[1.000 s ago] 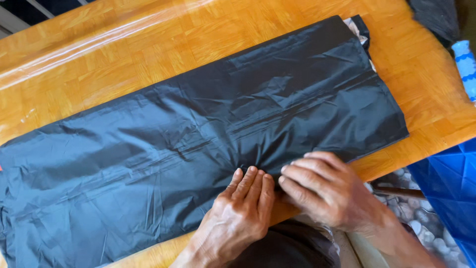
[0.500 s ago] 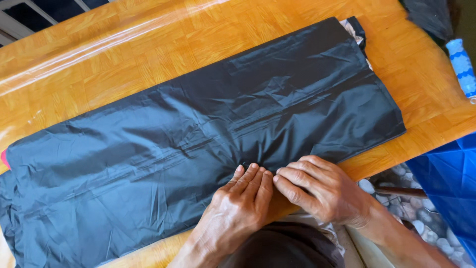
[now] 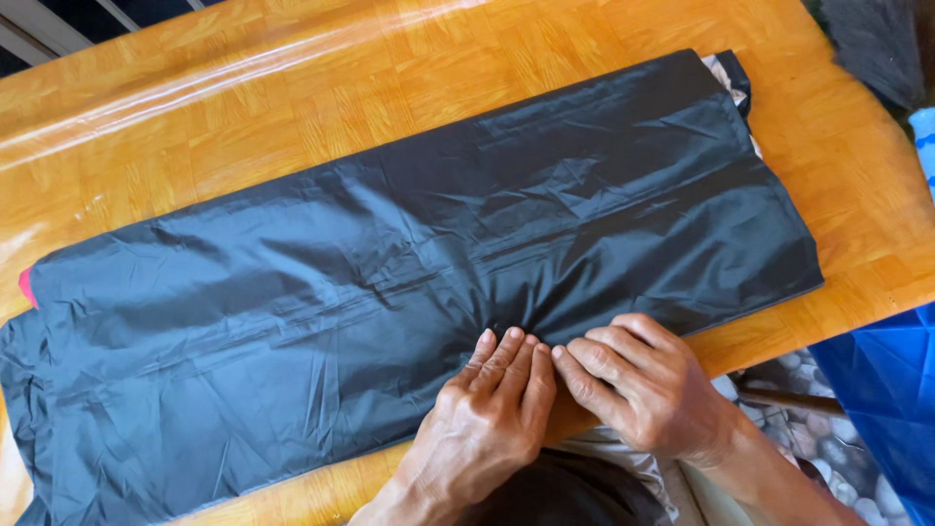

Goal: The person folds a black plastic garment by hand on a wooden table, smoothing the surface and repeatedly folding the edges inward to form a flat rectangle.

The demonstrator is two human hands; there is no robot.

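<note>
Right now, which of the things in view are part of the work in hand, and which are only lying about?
In use:
- dark folded fabric, spread flat
- left hand, pressing its near edge
- right hand, beside it on the same edge
- wooden table under the fabric

Lying about:
- blue quilted thing, lower right
- dark cloth, far right corner
- pebbled floor

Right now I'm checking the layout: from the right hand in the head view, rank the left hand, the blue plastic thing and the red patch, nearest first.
From the right hand:
1. Left hand, touching beside it.
2. Blue plastic thing, lower right, off the table.
3. Red patch, far left at the dark fabric's edge.
</note>
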